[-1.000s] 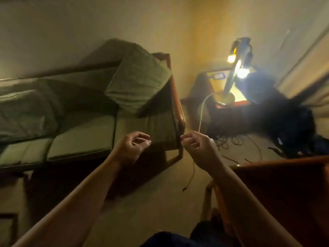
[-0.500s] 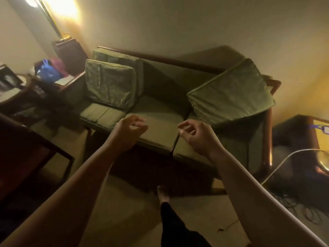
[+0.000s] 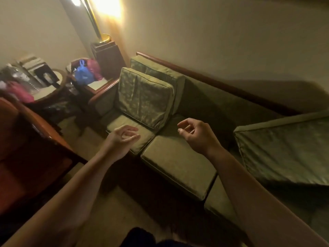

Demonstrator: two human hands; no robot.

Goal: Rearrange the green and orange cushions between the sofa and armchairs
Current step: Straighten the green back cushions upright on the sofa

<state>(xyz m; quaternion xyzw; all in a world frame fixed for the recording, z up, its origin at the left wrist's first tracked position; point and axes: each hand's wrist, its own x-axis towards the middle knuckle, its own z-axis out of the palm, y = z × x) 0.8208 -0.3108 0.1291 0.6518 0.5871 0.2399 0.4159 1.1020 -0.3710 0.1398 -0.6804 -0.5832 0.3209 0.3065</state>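
A green sofa [image 3: 179, 164] with a wooden frame runs along the wall. Two green back cushions stand at its left end, one [image 3: 145, 98] leaning in front of the other [image 3: 160, 72]. A third green cushion [image 3: 284, 150] lies tilted across the sofa's right end. An orange armchair [image 3: 23, 157] is at the left edge. My left hand [image 3: 122, 141] and my right hand [image 3: 197, 134] hover over the seat cushions, fingers loosely curled and apart, holding nothing.
A side table [image 3: 99, 84] beside the sofa's left arm carries a blue bag [image 3: 83, 73] and a pink bag. A lit floor lamp [image 3: 99, 31] stands on a dark pedestal behind it. A round table [image 3: 51, 86] with clutter is further left.
My view has swung left along the sofa, away from the right-hand lamp table. Both hands stayed raised and empty, fingers opening slightly, now nearer the left cushions.
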